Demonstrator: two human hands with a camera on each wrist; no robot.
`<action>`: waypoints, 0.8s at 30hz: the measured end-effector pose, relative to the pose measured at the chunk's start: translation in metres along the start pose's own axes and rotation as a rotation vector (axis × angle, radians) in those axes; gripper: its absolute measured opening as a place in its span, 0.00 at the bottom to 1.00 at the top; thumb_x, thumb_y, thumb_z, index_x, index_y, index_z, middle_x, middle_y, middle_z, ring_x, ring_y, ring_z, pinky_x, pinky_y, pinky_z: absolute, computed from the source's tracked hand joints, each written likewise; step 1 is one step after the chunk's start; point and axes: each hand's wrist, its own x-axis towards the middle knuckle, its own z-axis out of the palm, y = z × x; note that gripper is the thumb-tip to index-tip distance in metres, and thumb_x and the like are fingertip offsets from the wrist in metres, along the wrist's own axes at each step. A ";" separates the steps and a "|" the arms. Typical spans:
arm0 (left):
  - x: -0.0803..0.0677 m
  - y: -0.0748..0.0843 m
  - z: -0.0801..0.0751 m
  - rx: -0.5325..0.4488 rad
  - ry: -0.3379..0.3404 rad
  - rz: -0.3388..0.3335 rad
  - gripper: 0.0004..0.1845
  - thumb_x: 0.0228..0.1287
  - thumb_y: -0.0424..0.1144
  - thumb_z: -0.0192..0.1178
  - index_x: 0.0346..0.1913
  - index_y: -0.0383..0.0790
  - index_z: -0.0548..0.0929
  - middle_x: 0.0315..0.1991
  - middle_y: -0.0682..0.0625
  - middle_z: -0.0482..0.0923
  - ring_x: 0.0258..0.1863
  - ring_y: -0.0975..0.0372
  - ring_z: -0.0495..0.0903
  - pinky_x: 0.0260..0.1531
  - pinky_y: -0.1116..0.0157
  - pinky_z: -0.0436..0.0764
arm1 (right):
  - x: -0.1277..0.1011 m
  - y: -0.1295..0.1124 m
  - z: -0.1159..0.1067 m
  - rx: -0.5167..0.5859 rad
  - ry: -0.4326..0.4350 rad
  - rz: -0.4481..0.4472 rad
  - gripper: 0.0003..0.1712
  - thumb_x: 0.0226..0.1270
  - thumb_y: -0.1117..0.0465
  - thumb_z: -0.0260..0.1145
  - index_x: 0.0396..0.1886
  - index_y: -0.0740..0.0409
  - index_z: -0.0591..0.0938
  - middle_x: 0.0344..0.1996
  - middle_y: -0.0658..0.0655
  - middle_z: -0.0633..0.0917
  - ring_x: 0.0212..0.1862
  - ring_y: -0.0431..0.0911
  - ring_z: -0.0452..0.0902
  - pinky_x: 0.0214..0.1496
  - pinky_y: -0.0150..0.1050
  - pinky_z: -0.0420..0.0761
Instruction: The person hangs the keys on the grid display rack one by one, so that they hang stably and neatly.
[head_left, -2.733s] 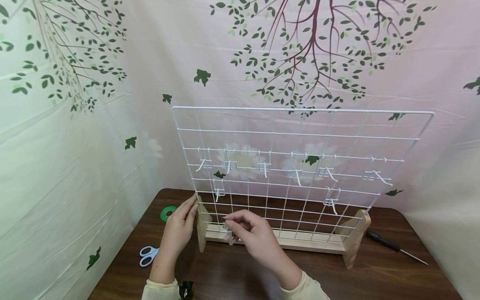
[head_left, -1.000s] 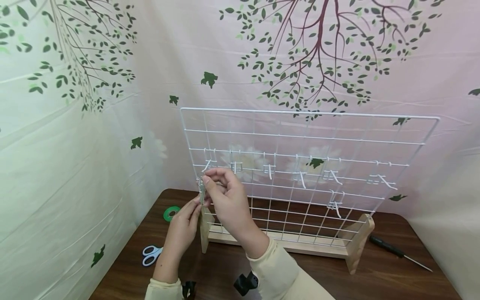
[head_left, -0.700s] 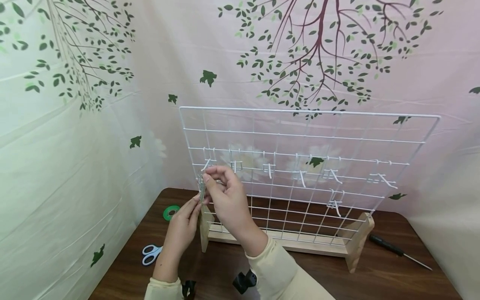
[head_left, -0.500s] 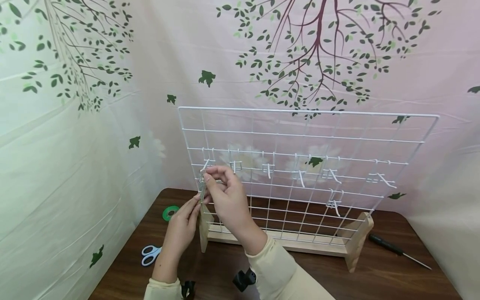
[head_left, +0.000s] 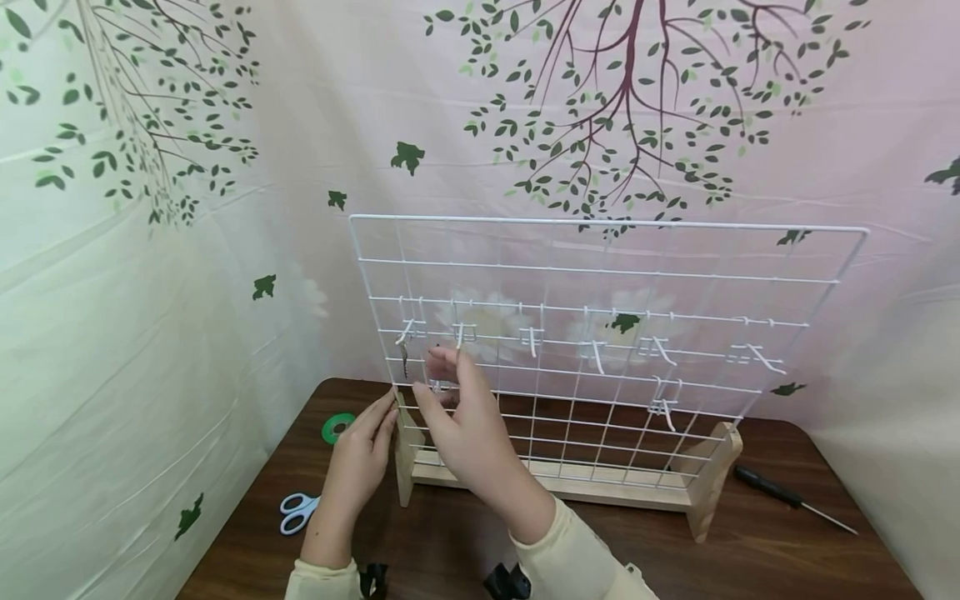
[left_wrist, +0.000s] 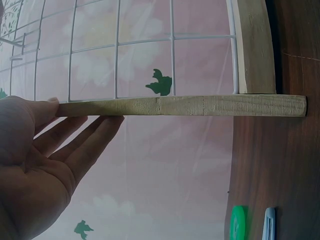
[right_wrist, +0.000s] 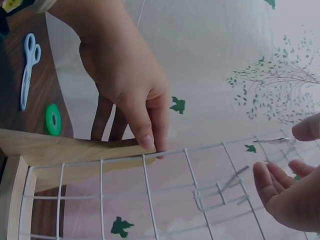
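Observation:
In the head view my left hand (head_left: 354,462) pinches the top of the left wooden upright (head_left: 405,454) of a white wire grid rack (head_left: 607,222). The left wrist view shows the thumb on one face of the upright (left_wrist: 185,106) and fingers on the other. A small slim metal piece (head_left: 405,358) hangs below the far-left white hook (head_left: 406,330); its exact kind is too small to tell. My right hand (head_left: 476,429) is just right of it, fingers apart and holding nothing. In the right wrist view a gap separates the fingers from the metal piece (right_wrist: 272,140).
Several more white hooks, such as one on the right (head_left: 663,408), hang on the grid. Light-blue scissors (head_left: 297,512) and a green tape roll (head_left: 337,427) lie on the dark table left of the rack. A screwdriver (head_left: 791,497) lies at the right. Printed cloth hangs behind.
Earlier my right hand carried the metal piece up and left to the far-left hook. Since half a second ago its fingers have let go and drawn slightly right and down. The left hand stays on the upright.

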 end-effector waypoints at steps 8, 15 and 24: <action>-0.001 0.000 0.001 0.017 -0.005 0.000 0.23 0.85 0.41 0.55 0.77 0.42 0.77 0.74 0.43 0.79 0.72 0.47 0.80 0.67 0.45 0.84 | -0.046 0.002 -0.035 -0.150 -0.064 -0.004 0.26 0.81 0.55 0.66 0.74 0.50 0.73 0.57 0.46 0.85 0.52 0.40 0.85 0.54 0.35 0.88; -0.001 0.000 0.001 0.019 -0.009 0.021 0.24 0.85 0.40 0.55 0.77 0.42 0.76 0.74 0.41 0.79 0.72 0.46 0.81 0.65 0.45 0.85 | -0.084 0.023 -0.083 -0.316 -0.042 -0.045 0.19 0.82 0.55 0.65 0.67 0.46 0.78 0.49 0.41 0.87 0.47 0.32 0.82 0.46 0.32 0.88; 0.000 0.000 0.001 0.018 -0.008 0.008 0.24 0.85 0.39 0.56 0.77 0.42 0.76 0.74 0.40 0.78 0.72 0.45 0.80 0.66 0.44 0.84 | -0.107 0.066 -0.144 -0.218 -0.019 0.203 0.17 0.83 0.60 0.64 0.66 0.57 0.79 0.47 0.57 0.88 0.41 0.33 0.86 0.41 0.35 0.90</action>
